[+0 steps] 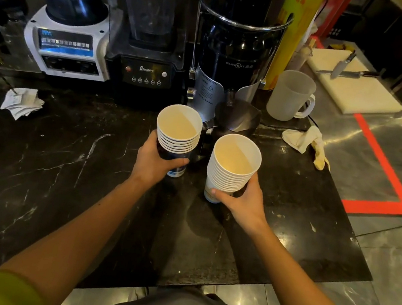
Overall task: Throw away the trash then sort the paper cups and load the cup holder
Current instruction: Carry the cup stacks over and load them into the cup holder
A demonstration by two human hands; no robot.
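Two stacks of nested paper cups stand upright mid-desk (36,167). The left hand (156,161) wraps the left stack (178,133) at 11 o'clock, and the right hand (245,200) wraps the right stack (234,165) at 1 o'clock. The cups are probably light, thin-walled and crushable, so grip gently around the sides. Crumpled paper (22,103) lies at 9 o'clock, and blenders (149,40) stand at 12.

Black tabletop (34,179): polished stone, glossy, with pale veins. Left cup stack (179,133) and right cup stack (235,162), centre frame: paper, matt cream inside, smooth rolled rims. Jug (289,95), upper right: frosted translucent plastic. Grinder (236,48), upper centre: glossy black shell, bright metal trim. Metal tabletop (377,152), right: brushed, reflective. Cutting board (355,91), upper right: matt white plastic. Rag (303,140), right of centre: creased cloth. Paper scraps (22,103), left: crumpled.
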